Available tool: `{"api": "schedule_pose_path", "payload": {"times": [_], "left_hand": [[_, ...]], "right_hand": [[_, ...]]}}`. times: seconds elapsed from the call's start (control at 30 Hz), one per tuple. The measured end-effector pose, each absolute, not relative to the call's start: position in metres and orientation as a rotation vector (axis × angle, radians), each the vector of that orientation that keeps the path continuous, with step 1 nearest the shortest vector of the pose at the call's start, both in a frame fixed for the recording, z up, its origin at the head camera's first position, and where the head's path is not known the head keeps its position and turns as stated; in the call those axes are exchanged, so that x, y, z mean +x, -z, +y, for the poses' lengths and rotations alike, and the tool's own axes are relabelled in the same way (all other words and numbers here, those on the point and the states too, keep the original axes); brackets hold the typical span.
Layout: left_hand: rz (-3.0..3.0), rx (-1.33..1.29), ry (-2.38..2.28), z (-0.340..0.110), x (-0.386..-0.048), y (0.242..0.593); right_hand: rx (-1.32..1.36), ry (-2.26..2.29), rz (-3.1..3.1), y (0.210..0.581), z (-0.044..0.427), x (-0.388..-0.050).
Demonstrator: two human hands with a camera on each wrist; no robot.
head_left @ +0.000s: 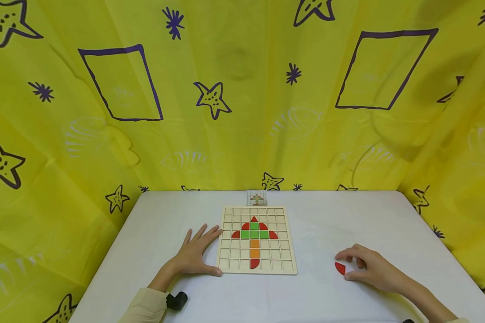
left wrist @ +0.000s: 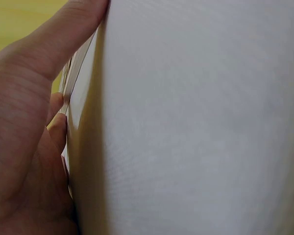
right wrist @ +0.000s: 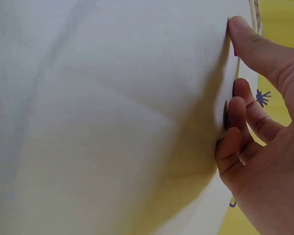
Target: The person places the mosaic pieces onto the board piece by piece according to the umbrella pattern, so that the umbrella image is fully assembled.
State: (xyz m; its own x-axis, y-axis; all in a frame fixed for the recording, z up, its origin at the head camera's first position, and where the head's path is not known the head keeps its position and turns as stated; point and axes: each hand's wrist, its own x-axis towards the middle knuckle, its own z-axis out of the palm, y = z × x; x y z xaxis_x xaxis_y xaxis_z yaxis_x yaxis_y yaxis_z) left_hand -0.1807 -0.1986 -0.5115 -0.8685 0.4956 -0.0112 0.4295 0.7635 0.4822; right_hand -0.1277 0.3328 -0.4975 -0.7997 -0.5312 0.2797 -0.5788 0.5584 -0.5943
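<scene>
My left hand (head_left: 194,255) lies with fingers spread at the left side of a pale wooden grid board (head_left: 231,264). Its thumb touches the board's lower left corner, and a fingertip meets the left edge. Red, green and orange tiles (head_left: 254,234) form an arrow-like figure in the grid, with a red quarter-circle at the bottom of its stem. Off to the right, my right hand (head_left: 369,269) has its thumb and curled forefinger at the edges of a red quarter-circle tile (head_left: 340,268), low over the table. In the right wrist view only a sliver of red shows by the thumb.
A small pattern card (head_left: 257,198) showing a similar figure stands behind the board. The white table (head_left: 178,206) ends at a yellow curtain (head_left: 242,134) with drawn stars, which rises at the back and both sides. A black wrist device (head_left: 177,301) sits by the left sleeve.
</scene>
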Motion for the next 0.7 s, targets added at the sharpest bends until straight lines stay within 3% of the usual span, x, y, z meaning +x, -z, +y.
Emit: {"api": "schedule_pose_path", "payload": {"times": [0.33, 0.7], "left_hand": [[2.833, 0.741, -0.74, -0.2006, -0.1844, 0.521], [2.825, 0.737, -0.757, -0.2009, -0.1844, 0.5218]], "right_hand": [[1.039, -1.092, -2.7, 0.4991, 0.334, -0.1306], [0.946, -1.042, -2.675, 0.5006, 0.328, -0.1285]]}}
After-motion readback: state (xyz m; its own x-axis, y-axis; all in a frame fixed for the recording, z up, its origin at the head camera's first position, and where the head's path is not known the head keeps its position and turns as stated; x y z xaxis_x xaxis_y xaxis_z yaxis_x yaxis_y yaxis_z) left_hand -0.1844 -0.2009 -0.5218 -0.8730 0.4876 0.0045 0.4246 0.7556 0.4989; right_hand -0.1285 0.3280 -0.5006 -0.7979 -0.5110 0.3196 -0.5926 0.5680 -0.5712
